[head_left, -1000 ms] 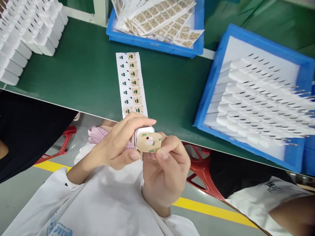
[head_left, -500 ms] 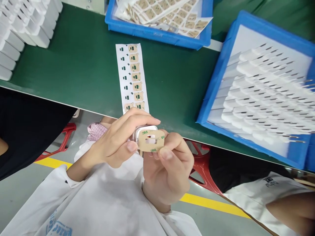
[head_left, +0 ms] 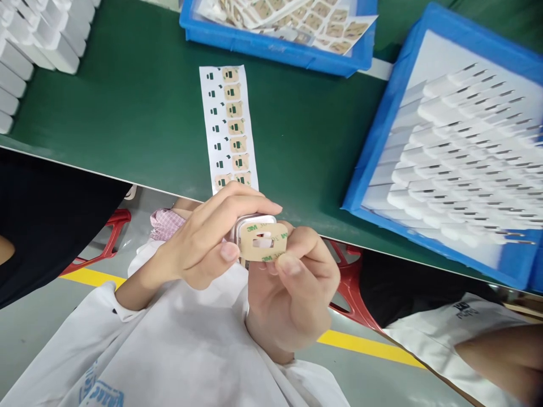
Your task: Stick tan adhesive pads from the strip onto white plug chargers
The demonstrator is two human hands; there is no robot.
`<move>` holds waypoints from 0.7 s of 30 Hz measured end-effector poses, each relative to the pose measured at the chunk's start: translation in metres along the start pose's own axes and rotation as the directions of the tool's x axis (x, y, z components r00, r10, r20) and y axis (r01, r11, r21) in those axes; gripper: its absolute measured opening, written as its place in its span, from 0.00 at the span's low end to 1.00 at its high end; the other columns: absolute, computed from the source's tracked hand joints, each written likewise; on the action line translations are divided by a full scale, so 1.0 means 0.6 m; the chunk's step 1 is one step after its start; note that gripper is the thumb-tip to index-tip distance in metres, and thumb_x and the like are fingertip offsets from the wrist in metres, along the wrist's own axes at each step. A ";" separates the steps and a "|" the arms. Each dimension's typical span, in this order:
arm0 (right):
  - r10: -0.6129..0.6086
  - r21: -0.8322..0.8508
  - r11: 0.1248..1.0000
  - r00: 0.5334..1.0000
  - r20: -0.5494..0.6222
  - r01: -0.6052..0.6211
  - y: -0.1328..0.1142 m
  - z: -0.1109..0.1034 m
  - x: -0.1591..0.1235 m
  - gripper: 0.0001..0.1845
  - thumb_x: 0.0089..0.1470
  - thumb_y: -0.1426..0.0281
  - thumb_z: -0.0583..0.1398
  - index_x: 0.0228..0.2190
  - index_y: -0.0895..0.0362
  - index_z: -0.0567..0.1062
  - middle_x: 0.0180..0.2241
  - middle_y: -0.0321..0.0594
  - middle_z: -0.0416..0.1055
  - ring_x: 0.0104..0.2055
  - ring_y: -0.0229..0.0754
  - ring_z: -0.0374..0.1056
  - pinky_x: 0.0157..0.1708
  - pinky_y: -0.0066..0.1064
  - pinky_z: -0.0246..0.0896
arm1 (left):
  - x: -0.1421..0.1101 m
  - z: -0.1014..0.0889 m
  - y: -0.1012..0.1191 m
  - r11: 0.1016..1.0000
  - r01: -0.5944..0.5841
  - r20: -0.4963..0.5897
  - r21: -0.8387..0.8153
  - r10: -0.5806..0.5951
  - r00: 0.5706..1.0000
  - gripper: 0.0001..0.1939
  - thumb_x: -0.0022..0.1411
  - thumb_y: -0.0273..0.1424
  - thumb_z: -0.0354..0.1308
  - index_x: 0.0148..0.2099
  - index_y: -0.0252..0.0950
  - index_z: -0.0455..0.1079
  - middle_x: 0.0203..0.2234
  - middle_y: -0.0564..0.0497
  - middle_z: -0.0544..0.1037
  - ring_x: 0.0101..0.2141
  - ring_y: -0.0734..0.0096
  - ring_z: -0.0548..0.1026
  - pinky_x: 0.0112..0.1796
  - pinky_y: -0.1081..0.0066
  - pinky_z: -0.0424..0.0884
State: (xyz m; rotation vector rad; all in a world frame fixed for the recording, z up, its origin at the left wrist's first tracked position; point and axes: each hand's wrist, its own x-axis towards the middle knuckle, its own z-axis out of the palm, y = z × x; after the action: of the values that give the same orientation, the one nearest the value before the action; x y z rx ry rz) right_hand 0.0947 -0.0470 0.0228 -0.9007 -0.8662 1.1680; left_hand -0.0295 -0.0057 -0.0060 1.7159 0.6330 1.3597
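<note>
Fingers of my left hand [head_left: 212, 237] wrap round a small white plastic housing [head_left: 242, 221], whose end faces up toward me. Between the thumb and forefinger of my right hand [head_left: 294, 282] is a tan adhesive sticker [head_left: 276, 249], printed with green 3M marks and cut with small openings. The sticker lies over the end of the housing; whether it touches all round I cannot tell. Just beyond my left fingers, a white sticker sheet [head_left: 217, 121] lies on the green table, with tan stickers mostly down its right column.
A blue bin [head_left: 271, 52] of sticker sheets stands at the back. To the right, another blue bin [head_left: 360, 186] holds rows of white parts with metal prongs. White housings [head_left: 63, 51] are grouped at the left. People sit on both sides near red stools [head_left: 354, 288].
Both hands, with the housing and sticker, have shifted very slightly right. The sticker stays pinched over the housing's end. The camera view has moved a little.
</note>
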 end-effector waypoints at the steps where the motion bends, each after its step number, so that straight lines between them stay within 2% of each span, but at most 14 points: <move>1: -0.003 0.000 1.000 1.000 0.003 0.003 0.000 0.000 0.000 0.15 0.59 0.68 0.64 0.23 0.53 0.67 0.19 0.29 0.55 0.21 0.35 0.52 0.23 0.30 0.54 | 0.000 0.000 0.000 1.000 0.008 -0.023 -0.016 -0.009 1.000 0.24 0.74 0.46 0.47 0.56 0.38 0.76 0.42 0.41 0.81 0.40 0.56 0.79 0.38 0.57 0.76; 4: 0.004 0.014 1.000 1.000 0.006 -0.004 0.000 0.000 0.001 0.14 0.58 0.69 0.63 0.23 0.53 0.67 0.19 0.29 0.55 0.21 0.34 0.51 0.22 0.30 0.52 | -0.001 0.001 0.001 0.995 0.090 -0.096 -0.049 -0.094 0.991 0.24 0.71 0.50 0.54 0.53 0.38 0.79 0.41 0.42 0.81 0.38 0.57 0.79 0.37 0.57 0.76; 6: 0.010 0.012 1.000 1.000 0.001 -0.010 0.000 0.000 0.001 0.14 0.58 0.69 0.63 0.23 0.53 0.67 0.19 0.29 0.56 0.21 0.35 0.51 0.22 0.30 0.51 | -0.002 0.001 0.002 0.991 0.116 -0.104 -0.064 -0.122 0.987 0.24 0.70 0.50 0.55 0.52 0.38 0.79 0.40 0.43 0.81 0.39 0.56 0.79 0.38 0.56 0.77; 12: -0.004 0.015 1.000 1.000 -0.012 0.004 0.000 0.001 0.001 0.14 0.57 0.71 0.63 0.22 0.53 0.66 0.18 0.28 0.53 0.20 0.34 0.49 0.22 0.30 0.51 | -0.003 0.003 0.003 0.995 0.089 -0.048 -0.045 -0.091 0.995 0.23 0.73 0.47 0.50 0.54 0.39 0.77 0.43 0.43 0.82 0.41 0.55 0.79 0.39 0.56 0.77; 21: -0.043 -0.096 0.995 0.998 -0.054 0.037 0.006 0.000 -0.003 0.13 0.58 0.70 0.62 0.24 0.52 0.67 0.18 0.28 0.53 0.20 0.35 0.51 0.22 0.31 0.54 | -0.003 0.007 0.006 0.995 0.087 -0.053 -0.039 -0.089 0.995 0.22 0.73 0.45 0.49 0.56 0.38 0.77 0.43 0.43 0.82 0.41 0.56 0.79 0.39 0.55 0.76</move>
State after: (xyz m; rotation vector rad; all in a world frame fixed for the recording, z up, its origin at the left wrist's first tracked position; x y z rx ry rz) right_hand 0.0930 -0.0485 0.0192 -0.9847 -0.8965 1.0696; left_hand -0.0264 -0.0102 -0.0044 1.6076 0.7023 1.3526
